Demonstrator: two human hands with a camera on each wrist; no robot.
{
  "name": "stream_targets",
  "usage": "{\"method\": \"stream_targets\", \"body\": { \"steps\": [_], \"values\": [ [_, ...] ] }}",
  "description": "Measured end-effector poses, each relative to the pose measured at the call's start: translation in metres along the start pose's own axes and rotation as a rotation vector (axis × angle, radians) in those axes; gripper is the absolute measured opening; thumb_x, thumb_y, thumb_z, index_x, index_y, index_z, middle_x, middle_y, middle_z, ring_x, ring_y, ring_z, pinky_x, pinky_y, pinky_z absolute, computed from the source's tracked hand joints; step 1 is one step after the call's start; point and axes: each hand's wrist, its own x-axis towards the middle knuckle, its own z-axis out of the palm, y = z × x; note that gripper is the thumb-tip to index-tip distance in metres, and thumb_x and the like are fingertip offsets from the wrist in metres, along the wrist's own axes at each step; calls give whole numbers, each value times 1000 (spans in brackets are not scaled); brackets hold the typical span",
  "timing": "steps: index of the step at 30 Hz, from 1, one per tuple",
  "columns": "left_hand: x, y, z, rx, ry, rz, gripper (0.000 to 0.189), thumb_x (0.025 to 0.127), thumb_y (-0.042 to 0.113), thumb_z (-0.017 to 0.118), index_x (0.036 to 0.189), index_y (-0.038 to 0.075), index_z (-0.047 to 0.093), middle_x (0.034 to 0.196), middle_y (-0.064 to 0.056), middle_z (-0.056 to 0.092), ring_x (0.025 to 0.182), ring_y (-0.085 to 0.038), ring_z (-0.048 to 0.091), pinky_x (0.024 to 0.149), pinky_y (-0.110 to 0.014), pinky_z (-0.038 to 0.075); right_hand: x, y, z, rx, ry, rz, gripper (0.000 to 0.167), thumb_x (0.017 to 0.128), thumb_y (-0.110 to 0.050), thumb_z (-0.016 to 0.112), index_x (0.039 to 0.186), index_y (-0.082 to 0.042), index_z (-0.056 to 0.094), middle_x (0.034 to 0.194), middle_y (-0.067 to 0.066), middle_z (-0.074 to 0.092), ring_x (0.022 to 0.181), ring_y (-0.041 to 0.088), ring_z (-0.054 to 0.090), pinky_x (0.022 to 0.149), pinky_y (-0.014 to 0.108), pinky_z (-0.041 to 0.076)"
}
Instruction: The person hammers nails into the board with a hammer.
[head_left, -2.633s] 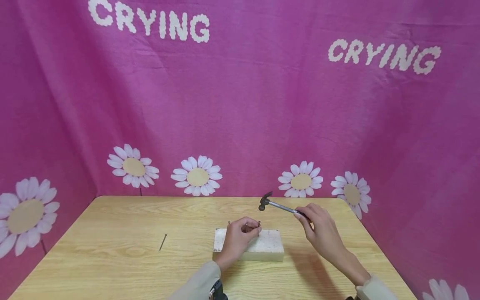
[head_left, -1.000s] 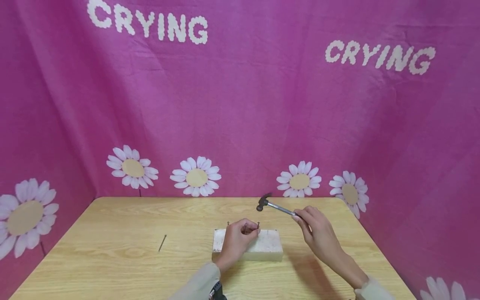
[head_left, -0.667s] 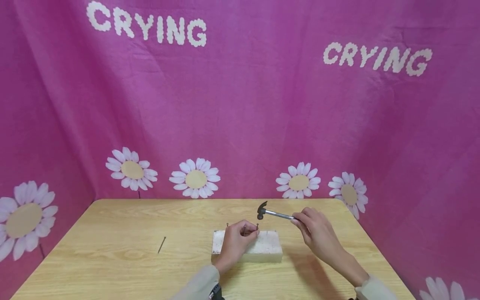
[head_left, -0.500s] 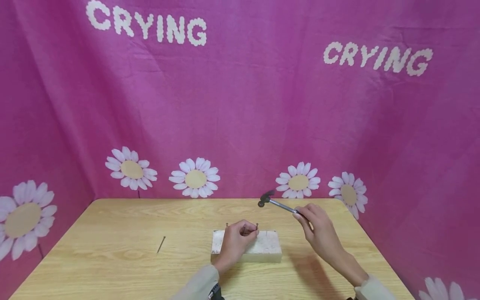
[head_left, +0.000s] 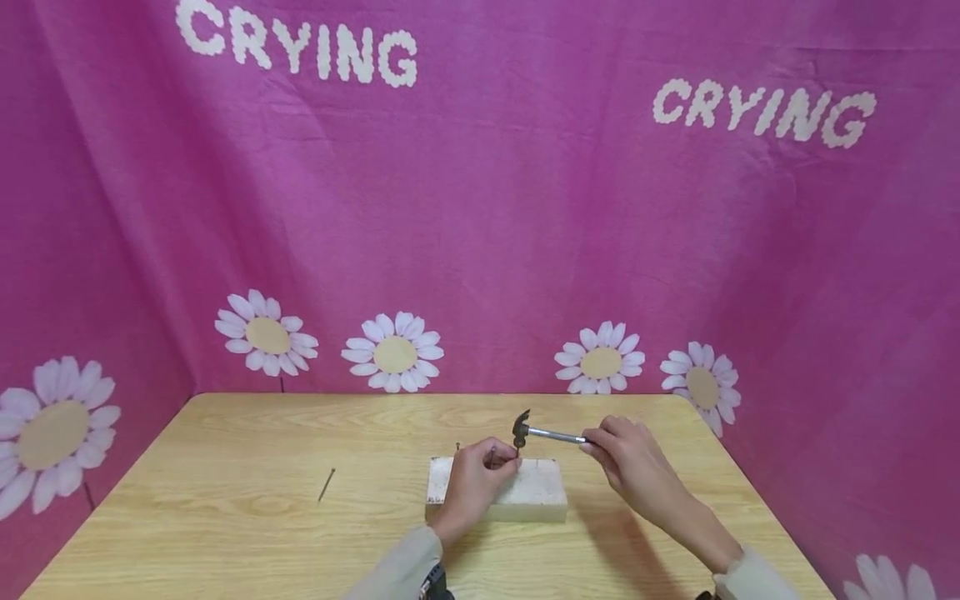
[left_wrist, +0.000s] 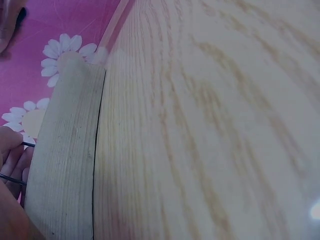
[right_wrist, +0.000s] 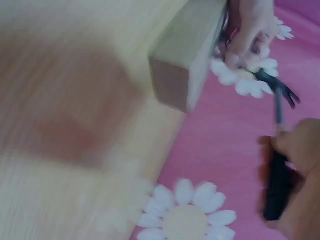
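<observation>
My left hand (head_left: 474, 482) is over a pale wooden block (head_left: 542, 483) and pinches an upright nail (head_left: 517, 454) between thumb and forefinger. A claw hammer (head_left: 551, 434) is gripped by its black handle end in my right hand (head_left: 633, 467). Its head is right at the top of the pinched nail. In the right wrist view the hammer (right_wrist: 279, 102) points toward the left hand (right_wrist: 246, 37) beside the block (right_wrist: 185, 55). A second nail (head_left: 492, 455) stands within the curve of the left hand, and another nail (head_left: 458, 447) shows behind that hand.
A loose nail (head_left: 326, 484) lies on the wood-grain table (head_left: 247, 467), left of the block. A pink cloth (head_left: 480, 208) with daisies and lettering hangs close behind the table and along both sides.
The hammer in my right hand has gone up and down over the pinched nail; since half a second ago its head has dropped to the nail. The left hand keeps its place.
</observation>
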Motion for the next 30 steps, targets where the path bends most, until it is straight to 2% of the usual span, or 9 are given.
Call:
{"method": "stream_targets", "body": {
  "steps": [3, 8, 11, 15, 18, 21, 27, 30],
  "values": [
    [-2, 0, -3, 9, 0, -6, 7, 92, 5, 79, 99, 5, 77, 93, -2, 79, 80, -4, 68, 75, -19, 58, -1, 1, 2, -22, -12, -27, 11, 85, -5, 80, 95, -6, 75, 79, -6, 57, 73, 10, 50, 66, 30, 37],
    [-3, 0, -7, 25, 14, -12, 6, 93, 5, 78, 99, 6, 77, 93, -1, 79, 80, -4, 67, 74, -19, 57, 6, 3, 2, 97, 114, 48, 19, 85, 5, 78, 103, -2, 74, 85, 0, 60, 78, 15, 51, 74, 33, 39],
    [-1, 1, -5, 19, 13, -1, 7, 92, 5, 78, 99, 4, 77, 93, -2, 79, 82, -5, 68, 76, -19, 57, 7, 3, 1, 72, 71, -1, 16, 84, 2, 79, 98, -5, 75, 81, -4, 58, 75, 12, 49, 68, 30, 38],
    [0, 3, 0, 8, 11, 5, 6, 91, 3, 79, 97, 5, 77, 91, -3, 79, 80, -5, 68, 74, -19, 57, 8, 4, -3, -19, -16, -96, 7, 88, -9, 79, 91, -8, 74, 76, -7, 55, 70, 9, 48, 63, 29, 38],
    [0, 3, 2, 4, 10, 9, 6, 91, 3, 79, 97, 5, 77, 91, -3, 78, 79, -4, 67, 72, -18, 56, 13, 6, -9, 2, 36, -44, 9, 90, -7, 77, 97, -5, 74, 81, -3, 57, 73, 13, 49, 70, 35, 40],
    [0, 5, 3, 5, 1, 6, 7, 93, 4, 78, 99, 4, 77, 92, -2, 78, 79, -2, 65, 73, -17, 55, 16, 5, -14, 58, 88, 21, 19, 85, 3, 78, 103, -3, 73, 86, 0, 59, 78, 15, 49, 76, 36, 41],
    [1, 5, 2, 18, 14, -6, 6, 91, 4, 79, 97, 5, 77, 90, -2, 78, 79, -4, 66, 74, -18, 56, 5, 7, -6, -4, -26, -70, 13, 84, -4, 82, 92, -7, 74, 78, -7, 57, 72, 10, 49, 62, 29, 40],
    [1, 3, 0, 21, 16, -15, 6, 91, 5, 80, 97, 6, 77, 91, -1, 77, 79, -5, 66, 74, -18, 55, 3, 7, -5, 15, 10, -17, 14, 85, -2, 81, 96, -7, 74, 81, -6, 58, 75, 9, 48, 65, 28, 40]
  ]
}}
